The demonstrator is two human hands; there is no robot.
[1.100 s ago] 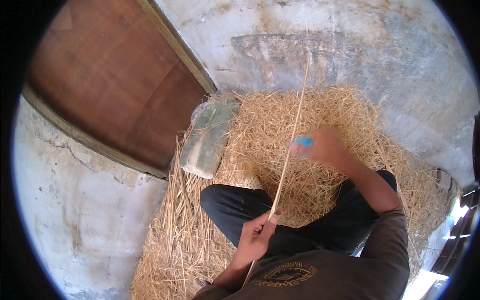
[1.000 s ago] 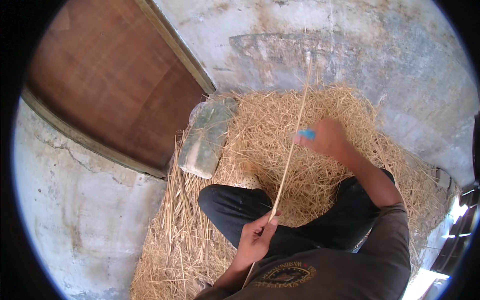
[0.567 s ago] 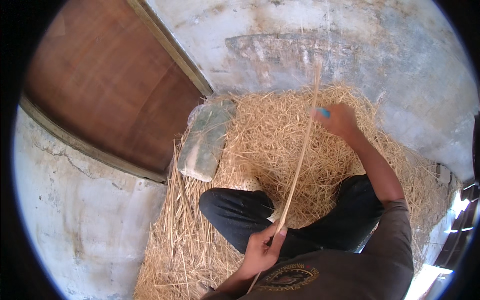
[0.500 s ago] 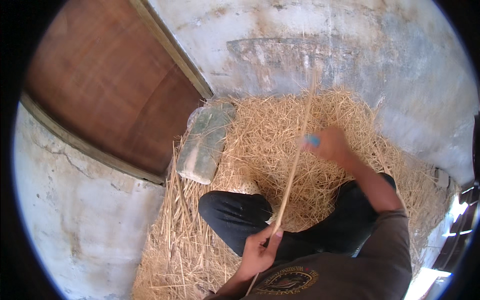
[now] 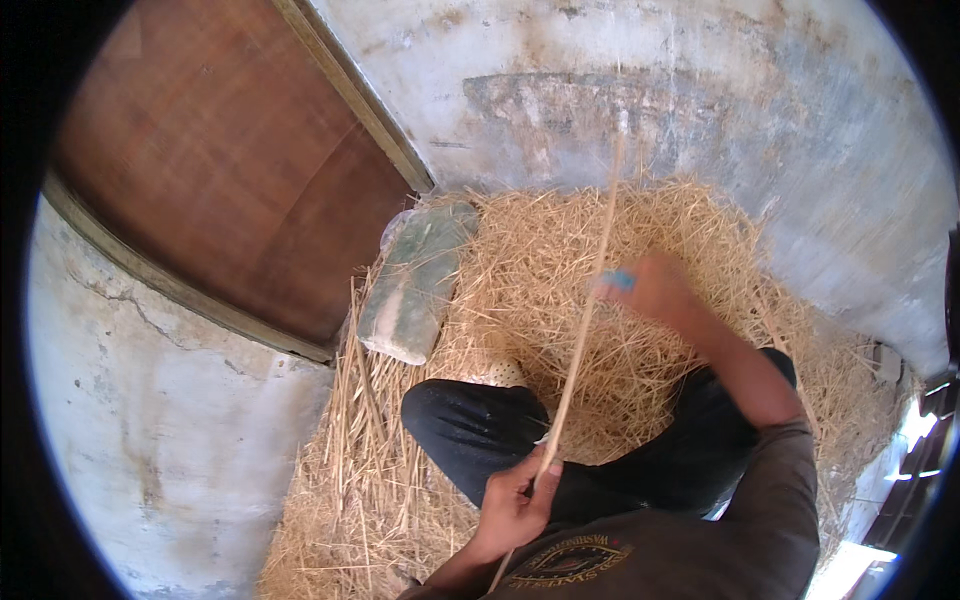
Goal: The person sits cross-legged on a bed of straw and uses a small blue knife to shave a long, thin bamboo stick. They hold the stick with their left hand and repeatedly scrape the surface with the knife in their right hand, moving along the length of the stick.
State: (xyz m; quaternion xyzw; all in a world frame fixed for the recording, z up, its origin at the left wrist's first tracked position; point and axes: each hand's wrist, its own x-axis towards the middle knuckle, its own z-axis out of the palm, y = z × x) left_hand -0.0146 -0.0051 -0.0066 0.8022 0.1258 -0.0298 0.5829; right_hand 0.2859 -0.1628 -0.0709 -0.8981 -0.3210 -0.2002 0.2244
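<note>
The person sits cross-legged on the straw bed (image 5: pixel 690 235), with the left hand (image 5: pixel 515 503) low in front of the dark shirt (image 5: pixel 680 560), thumb and fingers gripping a long, pale strip (image 5: pixel 573 370). The strip slants up and slightly to the right from that grip, its lower end running back past the wrist toward the shirt and its blurred upper end standing out against the wall (image 5: pixel 740 110), over the far edge of the straw bed. The right hand (image 5: pixel 655 288), also blurred, is curled closed around a small blue item (image 5: pixel 618 280) by the upper half of the strip; whether the two touch cannot be told. A greenish-grey block (image 5: pixel 410 285) lies at the far left corner of the straw bed, near the brown panel (image 5: pixel 220 170). Loose stalks (image 5: pixel 370 440) lie along the left edge, and a pale, dotted shape (image 5: pixel 500 373) shows just beyond the left knee (image 5: pixel 440 410).
</note>
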